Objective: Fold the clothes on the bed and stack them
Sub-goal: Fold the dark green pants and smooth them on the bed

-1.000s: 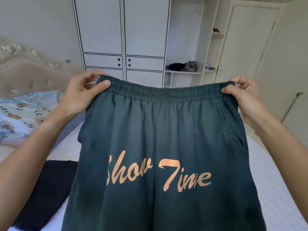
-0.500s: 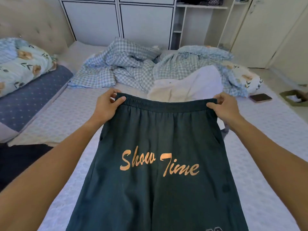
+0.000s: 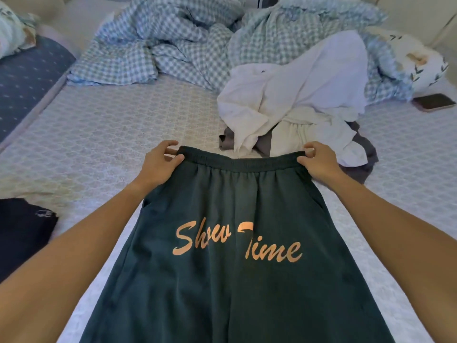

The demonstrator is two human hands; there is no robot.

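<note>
While I hold the dark green shorts [image 3: 237, 256] up by their elastic waistband, my left hand [image 3: 158, 164] pinches the band's corner at about 10 o'clock from the garment's middle and my right hand [image 3: 320, 162] pinches the opposite corner at about 2 o'clock, thumbs in front and fingers curled behind. The shorts hang toward me over the bed [image 3: 118, 134], with orange lettering reading "Show Time" across the front. From here, I judge that the main risk is laying them down crooked: the waistband sags slightly between my grips, so the fabric could land wrinkled or twisted and spoil the fold. The far edge could also settle onto the heap of white and grey clothes [image 3: 296, 107] lying just beyond the waistband at 12 o'clock, tangling the two. A phone [image 3: 434, 102] rests on the bed at 2 o'clock, near that heap, and could get buried or knocked. The leg hems drop below the bottom edge of the view, so I cannot tell whether they touch the bed or are aligned. A dark garment [image 3: 22, 233] at 9 o'clock is cut off by the left edge; whether it is folded is unclear. A rumpled checked blanket [image 3: 173, 45] fills the far end of the bed.
</note>
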